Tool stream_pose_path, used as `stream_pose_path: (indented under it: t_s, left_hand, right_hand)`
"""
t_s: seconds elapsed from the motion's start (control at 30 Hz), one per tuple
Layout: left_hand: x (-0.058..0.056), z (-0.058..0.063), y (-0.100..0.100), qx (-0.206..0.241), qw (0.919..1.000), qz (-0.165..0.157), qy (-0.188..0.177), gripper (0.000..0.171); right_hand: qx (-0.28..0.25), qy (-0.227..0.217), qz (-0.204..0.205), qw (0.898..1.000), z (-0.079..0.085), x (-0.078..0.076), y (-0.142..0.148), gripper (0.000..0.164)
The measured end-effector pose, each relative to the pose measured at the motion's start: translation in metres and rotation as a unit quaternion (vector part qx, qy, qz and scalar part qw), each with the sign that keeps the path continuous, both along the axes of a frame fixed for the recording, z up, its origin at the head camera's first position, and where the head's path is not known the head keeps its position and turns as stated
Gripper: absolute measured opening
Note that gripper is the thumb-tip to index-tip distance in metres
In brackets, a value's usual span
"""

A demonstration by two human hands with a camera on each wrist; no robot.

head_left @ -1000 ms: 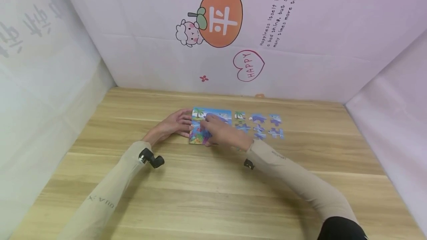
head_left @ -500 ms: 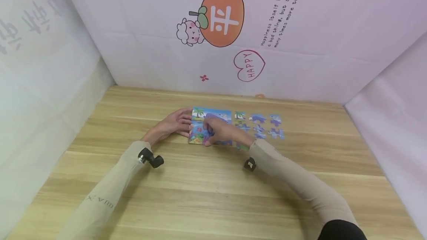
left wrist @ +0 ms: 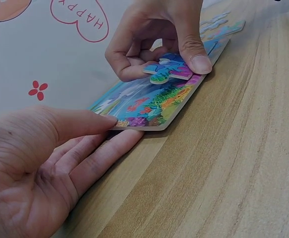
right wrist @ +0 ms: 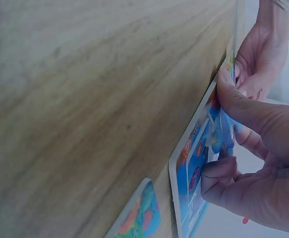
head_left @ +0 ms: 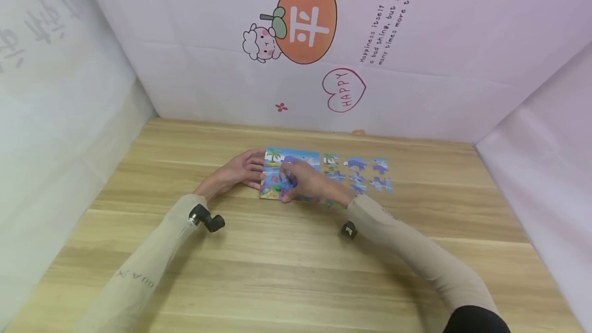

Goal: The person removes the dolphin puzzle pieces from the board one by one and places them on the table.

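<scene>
A colourful jigsaw board (head_left: 273,157) with a sea scene lies flat on the wooden table. My left hand (head_left: 238,171) holds its left edge, the thumb on top and the fingers against the side in the left wrist view. Over the board, my right hand (head_left: 304,180) pinches a blue, green and purple jigsaw piece (left wrist: 166,69) between thumb and fingers. That piece is tilted just above the picture, close to the board's near edge. From the head, the right hand covers much of the board's middle.
Several loose jigsaw pieces (head_left: 356,163) lie in loose rows to the right of the board. One piece (right wrist: 143,210) lies near the board's near right corner. A white printed cloth wall (head_left: 208,81) rises behind the table (head_left: 287,261).
My right hand has shifted slightly over the board, and its fingers have spread a little, with the piece showing more between them. The left hand keeps its place at the board's left edge.
</scene>
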State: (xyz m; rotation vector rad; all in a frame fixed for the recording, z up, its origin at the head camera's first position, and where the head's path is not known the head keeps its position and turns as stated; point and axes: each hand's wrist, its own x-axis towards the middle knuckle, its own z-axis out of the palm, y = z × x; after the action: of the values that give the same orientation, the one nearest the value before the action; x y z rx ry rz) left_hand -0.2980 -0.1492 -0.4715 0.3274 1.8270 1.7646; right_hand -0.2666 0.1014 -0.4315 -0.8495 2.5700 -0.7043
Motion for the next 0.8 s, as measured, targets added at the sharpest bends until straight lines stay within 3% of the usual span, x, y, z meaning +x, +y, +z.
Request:
stream_pose_path:
  t_s: [0.23,0.53,0.8]
  left_hand:
    - [0.0,-0.003,0.003,0.004,0.9999,-0.01,-0.001,0.083]
    - [-0.001,-0.001,0.003,0.006,1.0,0.002,0.004,0.084]
    - [0.001,0.001,0.0,-0.015,0.9999,0.008,0.003,0.082]
  right_hand:
    - [-0.018,-0.033,-0.003,0.999,0.0,0.002,0.004,0.045]
    - [-0.018,-0.006,0.039,0.999,0.01,0.006,0.008,0.031]
    - [-0.021,-0.027,0.031,0.999,0.01,0.005,0.009,0.028]
